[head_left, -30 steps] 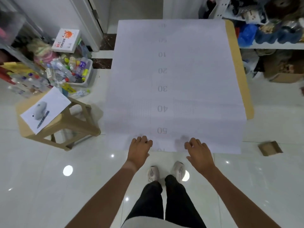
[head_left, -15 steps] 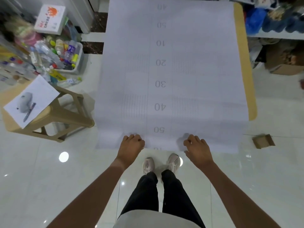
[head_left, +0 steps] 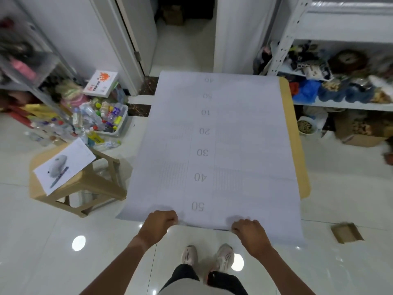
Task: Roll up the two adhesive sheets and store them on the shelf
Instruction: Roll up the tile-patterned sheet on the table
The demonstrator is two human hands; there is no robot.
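A large white adhesive sheet (head_left: 234, 135) with a printed grid and numbers lies spread on the tiled floor, backing side up. A tan sheet (head_left: 296, 150) lies under it and shows only as a strip along the right edge. My left hand (head_left: 160, 224) is curled around the white sheet's near edge, left of the "50" mark. My right hand (head_left: 248, 231) grips the same near edge further right. The near edge looks slightly lifted off the floor. A white metal shelf (head_left: 340, 105) stands at the back right, packed with items.
A beige plastic stool (head_left: 85, 182) with a paper, mouse and pen stands left of the sheet. A bin of bottles (head_left: 106, 120) and a white box sit behind it. A small cardboard piece (head_left: 346, 233) lies at the right. My feet (head_left: 208, 254) stand just behind the sheet's edge.
Both hands went from lying flat on the sheet's near edge to closing their fingers around it. The camera tilted down, then back up, bringing the doorway and shelf into view.
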